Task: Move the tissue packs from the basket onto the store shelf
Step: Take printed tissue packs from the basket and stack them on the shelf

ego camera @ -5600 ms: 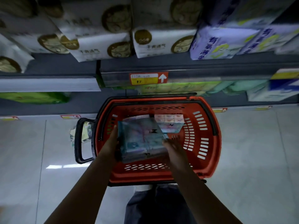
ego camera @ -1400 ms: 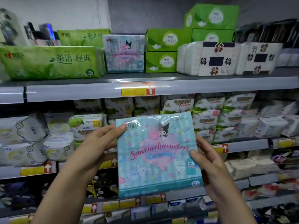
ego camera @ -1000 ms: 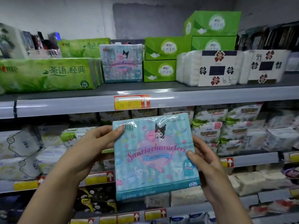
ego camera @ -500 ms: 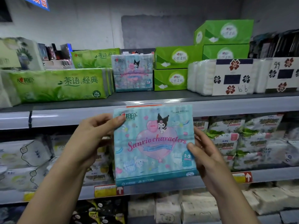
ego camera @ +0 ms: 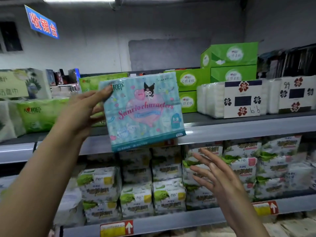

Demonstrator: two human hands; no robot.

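Observation:
My left hand (ego camera: 85,110) grips the left edge of a light-blue tissue pack (ego camera: 143,110) printed with cartoon characters and pink script. The pack is raised upright in front of the top shelf (ego camera: 239,127), its lower edge over the shelf's front lip. It hides the matching packs that stand on the shelf behind it. My right hand (ego camera: 217,175) hovers lower right with fingers spread, holding nothing, in front of the shelf below. The basket is out of view.
On the top shelf stand green tissue packs (ego camera: 42,113) at the left, green boxes (ego camera: 229,65) behind, and white packs with red flowers (ego camera: 239,98) at the right. Green-and-white packs (ego camera: 136,194) fill the lower shelf. A blue sign (ego camera: 41,23) hangs upper left.
The pack came out of the basket and has risen from chest height to the top shelf. My right hand has let go and dropped away; my left hand alone carries it now.

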